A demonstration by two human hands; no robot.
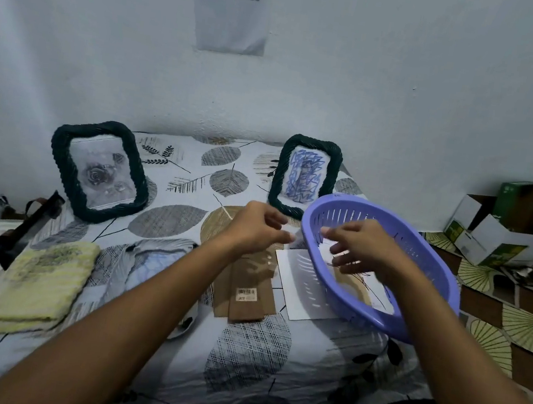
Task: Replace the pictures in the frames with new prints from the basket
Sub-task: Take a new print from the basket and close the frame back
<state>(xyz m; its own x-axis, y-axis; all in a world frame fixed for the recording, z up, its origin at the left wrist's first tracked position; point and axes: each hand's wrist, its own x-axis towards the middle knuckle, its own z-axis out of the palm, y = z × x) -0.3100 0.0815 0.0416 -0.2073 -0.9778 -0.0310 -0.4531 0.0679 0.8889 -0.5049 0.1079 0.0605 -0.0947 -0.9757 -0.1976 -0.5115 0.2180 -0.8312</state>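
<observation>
Two dark rope-edged frames stand against the wall: the left frame (100,171) shows a grey rose picture, the right frame (305,174) a blue scribble. A purple slotted basket (417,291) sits tilted at the right with prints (359,288) inside. My right hand (360,245) reaches into the basket, fingers spread over the prints. My left hand (256,226) hovers just left of the basket rim, fingers loosely curled, holding nothing visible. A brown frame backing (245,293) lies flat below my left hand, and a white sheet (298,285) lies partly under the basket.
A folded yellow cloth (42,280) lies at the left, with dark tools (21,229) behind it. Open cardboard boxes (500,231) sit on the floor at the right. A leaf-patterned cover (187,221) spreads over the work surface. A printed sheet (233,2) hangs on the wall.
</observation>
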